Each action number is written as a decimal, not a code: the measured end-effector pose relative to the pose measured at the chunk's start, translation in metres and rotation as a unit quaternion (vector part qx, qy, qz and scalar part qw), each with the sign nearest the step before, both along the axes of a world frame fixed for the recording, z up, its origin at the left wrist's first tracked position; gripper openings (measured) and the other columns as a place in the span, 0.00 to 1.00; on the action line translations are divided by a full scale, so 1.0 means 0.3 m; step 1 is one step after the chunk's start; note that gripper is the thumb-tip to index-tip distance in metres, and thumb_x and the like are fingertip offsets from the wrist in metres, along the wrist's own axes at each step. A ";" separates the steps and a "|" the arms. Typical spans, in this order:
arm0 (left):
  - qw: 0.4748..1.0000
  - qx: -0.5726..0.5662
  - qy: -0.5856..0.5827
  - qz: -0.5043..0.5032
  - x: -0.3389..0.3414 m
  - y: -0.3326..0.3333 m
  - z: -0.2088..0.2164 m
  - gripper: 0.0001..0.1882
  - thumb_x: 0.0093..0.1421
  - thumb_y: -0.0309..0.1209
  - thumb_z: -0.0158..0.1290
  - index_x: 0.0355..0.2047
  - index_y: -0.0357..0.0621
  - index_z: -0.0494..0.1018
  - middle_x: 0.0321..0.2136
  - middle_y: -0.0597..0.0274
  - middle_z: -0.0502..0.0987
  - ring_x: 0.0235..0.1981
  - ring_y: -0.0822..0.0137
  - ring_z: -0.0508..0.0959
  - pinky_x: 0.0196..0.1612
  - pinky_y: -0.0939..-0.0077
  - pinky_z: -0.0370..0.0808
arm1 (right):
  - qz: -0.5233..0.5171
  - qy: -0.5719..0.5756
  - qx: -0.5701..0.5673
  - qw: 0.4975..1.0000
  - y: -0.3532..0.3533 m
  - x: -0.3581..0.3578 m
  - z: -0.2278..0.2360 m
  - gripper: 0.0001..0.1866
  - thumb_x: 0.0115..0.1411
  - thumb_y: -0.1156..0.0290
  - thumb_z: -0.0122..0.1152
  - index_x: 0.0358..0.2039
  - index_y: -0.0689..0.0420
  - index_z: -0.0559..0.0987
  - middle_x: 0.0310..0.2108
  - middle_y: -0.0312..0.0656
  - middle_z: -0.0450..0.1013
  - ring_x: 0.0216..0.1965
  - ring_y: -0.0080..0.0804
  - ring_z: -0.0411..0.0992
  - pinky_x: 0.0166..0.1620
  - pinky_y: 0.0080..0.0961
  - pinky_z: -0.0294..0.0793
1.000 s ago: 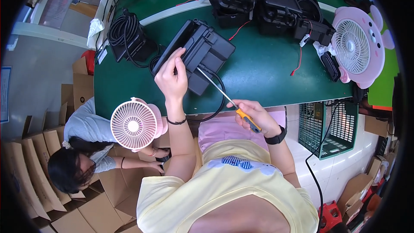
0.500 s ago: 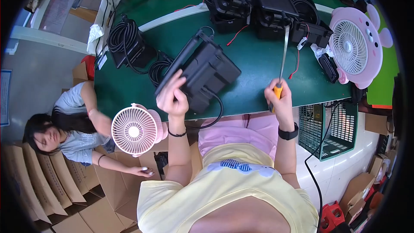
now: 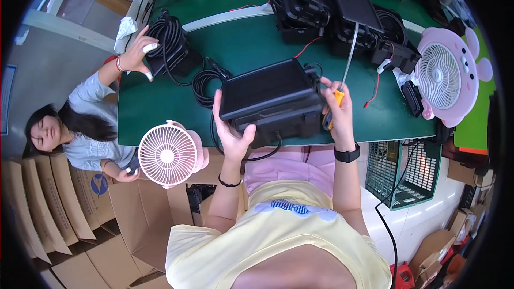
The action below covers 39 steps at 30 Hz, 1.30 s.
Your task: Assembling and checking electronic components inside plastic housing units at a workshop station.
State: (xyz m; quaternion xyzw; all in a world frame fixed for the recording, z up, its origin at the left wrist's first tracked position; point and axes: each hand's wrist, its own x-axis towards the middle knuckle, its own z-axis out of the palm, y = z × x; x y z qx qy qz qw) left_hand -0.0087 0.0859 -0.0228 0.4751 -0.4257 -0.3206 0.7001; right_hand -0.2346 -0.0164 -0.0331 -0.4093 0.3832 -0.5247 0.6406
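A black plastic box point(image 3: 270, 88) with a flat dark panel on its lid rests at the front edge of the green table. My left hand point(image 3: 233, 140) grips its left front corner, thumb against the front side. In my right hand point(image 3: 341, 112) is a screwdriver point(image 3: 339, 96) with a yellow-and-black handle, its long shaft pointing away from me. The fingers of that hand are also at the box's right end. A black cable leaves the front of the box and loops below it. More cable lies coiled point(image 3: 202, 88) to the left.
Several similar black boxes point(image 3: 305, 0) with red-tipped wires stand at the back. A pink fan point(image 3: 441, 72) is at right, a smaller one point(image 3: 167, 156) at the left front edge. At left, a co-worker's hand point(image 3: 136, 56) reaches a cable-topped box point(image 3: 176, 56). A green crate point(image 3: 407, 174) stands below right.
The box has turned, and its lid, tilted up before, now lies level over the body. My right hand has moved left to it with the screwdriver. The co-worker's hand has risen to the left box.
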 end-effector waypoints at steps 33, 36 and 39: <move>0.925 -0.060 -0.119 0.356 0.288 -0.334 -0.063 0.65 0.44 0.24 0.71 0.70 0.47 0.34 0.64 0.40 0.52 0.63 0.49 0.61 0.67 0.55 0.60 | -0.136 0.194 -0.085 0.968 0.082 -0.044 -0.105 0.11 0.62 0.76 0.64 0.30 0.59 0.68 0.29 0.40 0.78 0.32 0.23 0.77 0.34 0.19 0.74; 0.871 -0.021 -0.173 0.460 0.450 -0.402 -0.092 0.67 0.43 0.30 0.72 0.70 0.43 0.32 0.63 0.36 0.53 0.63 0.45 0.62 0.67 0.52 0.59 | -0.133 0.160 -0.074 0.975 0.103 -0.068 -0.119 0.10 0.63 0.75 0.62 0.31 0.58 0.68 0.28 0.39 0.77 0.30 0.21 0.77 0.29 0.16 0.72; 0.831 0.031 -0.211 0.514 0.460 -0.440 -0.060 0.69 0.44 0.33 0.72 0.70 0.39 0.29 0.63 0.31 0.54 0.62 0.37 0.61 0.66 0.46 0.57 | -0.143 0.108 -0.068 0.981 0.114 -0.084 -0.136 0.10 0.63 0.74 0.62 0.34 0.56 0.67 0.27 0.38 0.76 0.26 0.17 0.73 0.25 0.13 0.69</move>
